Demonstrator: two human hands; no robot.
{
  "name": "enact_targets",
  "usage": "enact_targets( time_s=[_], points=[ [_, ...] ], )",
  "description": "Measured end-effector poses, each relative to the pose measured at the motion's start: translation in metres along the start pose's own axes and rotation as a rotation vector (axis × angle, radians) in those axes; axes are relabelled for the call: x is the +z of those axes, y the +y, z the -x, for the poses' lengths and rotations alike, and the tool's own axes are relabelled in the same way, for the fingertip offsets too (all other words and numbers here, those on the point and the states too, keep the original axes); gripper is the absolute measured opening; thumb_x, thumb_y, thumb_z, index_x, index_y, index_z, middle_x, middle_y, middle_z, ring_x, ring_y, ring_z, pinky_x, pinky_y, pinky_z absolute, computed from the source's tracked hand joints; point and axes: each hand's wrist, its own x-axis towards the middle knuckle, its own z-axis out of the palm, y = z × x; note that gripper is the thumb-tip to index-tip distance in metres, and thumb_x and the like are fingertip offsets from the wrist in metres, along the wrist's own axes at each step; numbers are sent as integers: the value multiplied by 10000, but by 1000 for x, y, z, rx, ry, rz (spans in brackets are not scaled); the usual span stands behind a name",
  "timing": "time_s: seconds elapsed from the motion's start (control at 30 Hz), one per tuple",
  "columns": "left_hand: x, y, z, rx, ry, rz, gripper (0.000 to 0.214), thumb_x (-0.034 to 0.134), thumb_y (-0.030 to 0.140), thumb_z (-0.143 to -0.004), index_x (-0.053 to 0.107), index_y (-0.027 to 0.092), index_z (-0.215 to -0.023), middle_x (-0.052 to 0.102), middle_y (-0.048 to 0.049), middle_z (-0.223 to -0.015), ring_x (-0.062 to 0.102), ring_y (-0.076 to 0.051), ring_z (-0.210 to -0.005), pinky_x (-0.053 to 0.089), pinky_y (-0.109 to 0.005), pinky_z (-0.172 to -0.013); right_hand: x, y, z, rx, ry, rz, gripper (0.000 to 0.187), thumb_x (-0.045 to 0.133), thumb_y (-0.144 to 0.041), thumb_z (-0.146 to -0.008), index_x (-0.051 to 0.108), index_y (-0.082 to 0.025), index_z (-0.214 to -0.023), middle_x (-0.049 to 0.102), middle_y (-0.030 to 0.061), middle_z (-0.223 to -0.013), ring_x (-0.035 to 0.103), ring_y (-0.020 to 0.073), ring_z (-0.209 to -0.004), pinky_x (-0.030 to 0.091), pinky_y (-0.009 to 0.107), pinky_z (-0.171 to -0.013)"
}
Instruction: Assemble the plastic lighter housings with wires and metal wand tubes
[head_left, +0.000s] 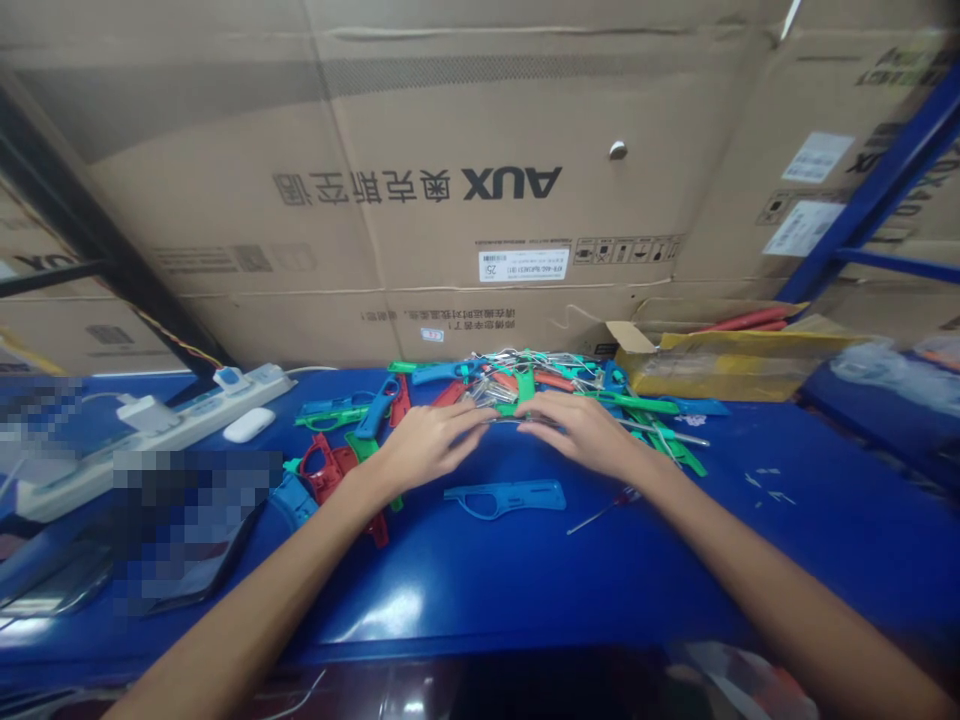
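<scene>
My left hand (431,440) and my right hand (581,430) face each other at the near edge of a pile of lighter parts. Their fingers are curled, and a thin, light strip or wire shows between the fingertips; what exactly they pinch is blurred. Behind the fingers lie metal tubes (499,388), white wires (532,358) and a green plastic piece (526,388). Nearer to me, a blue lighter handle shell (517,499) rests flat on the blue table (480,570). To its right is a thin screwdriver (596,516), its handle partly covered by my right forearm.
Red handle shells (326,470) and other coloured shells lie left of my left hand. Further left are a power strip (202,430), a white case (249,425) and a dark, pixelated device (225,560). An open carton (735,370) stands back right; a large cardboard box (420,250) walls the back.
</scene>
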Motion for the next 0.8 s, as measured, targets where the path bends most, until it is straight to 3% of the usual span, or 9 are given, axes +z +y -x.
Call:
enact_targets(
  time_s=[0.37, 0.57, 0.7, 0.8],
  points=[
    [1, 1, 0, -26, 14, 100, 342, 441, 302, -1043, 632, 204, -1309, 747, -71, -1179, 739, -201, -946, 570, -319, -766, -6, 0, 0, -101, 78, 171, 338, 450, -360, -1057, 732, -184, -1123, 777, 58, -1000, 725, 174, -886, 548, 289, -766],
    [-2, 3, 0, -59, -19, 89, 306, 487, 337, -1017, 671, 210, -1227, 766, -40, -1130, 751, -209, -924, 559, -312, -737, -3, 1, 1, -102, 31, 222, 351, 441, -356, -1062, 743, -200, -1149, 771, 60, -958, 722, 175, -847, 529, 282, -697],
    [1, 2, 0, -87, -5, 65, 333, 511, 457, -1018, 704, 219, -1149, 785, -34, -1040, 758, -198, -863, 530, -281, -664, 2, 1, 1, -95, 4, 170, 334, 460, -358, -1055, 741, -201, -1144, 776, 59, -993, 729, 191, -880, 549, 309, -733],
    [3, 1, -1, -78, 33, 44, 322, 491, 436, -1034, 707, 221, -1136, 788, -31, -1030, 755, -191, -847, 495, -266, -617, 3, -1, 1, -67, 18, 121, 318, 457, -357, -1057, 722, -213, -1156, 778, 40, -1065, 736, 195, -939, 560, 318, -785]
  ],
)
